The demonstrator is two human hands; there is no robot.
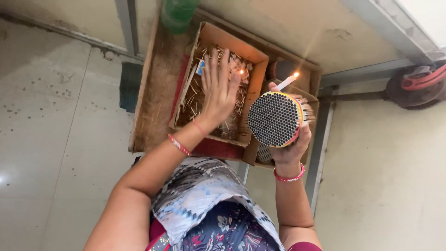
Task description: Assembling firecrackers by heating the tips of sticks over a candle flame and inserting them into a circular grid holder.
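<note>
My right hand (291,142) grips a round bundle of thin tubes (274,119), its honeycomb end face turned toward me, held above a cardboard box (312,104). A lit white candle (287,82) stands just behind the bundle. My left hand (219,87) reaches with fingers spread into a second cardboard box (211,35) strewn with matchsticks (193,100) and small pale pieces. A small flame (241,72) burns at its fingertips; whether the fingers pinch a stick I cannot tell.
Both boxes rest on a wooden tray (155,88) on the tiled floor (46,116). A green bottle (178,14) stands at the tray's far edge. A metal frame leg (320,153) runs beside the right box. A dark wheel (416,86) sits at far right.
</note>
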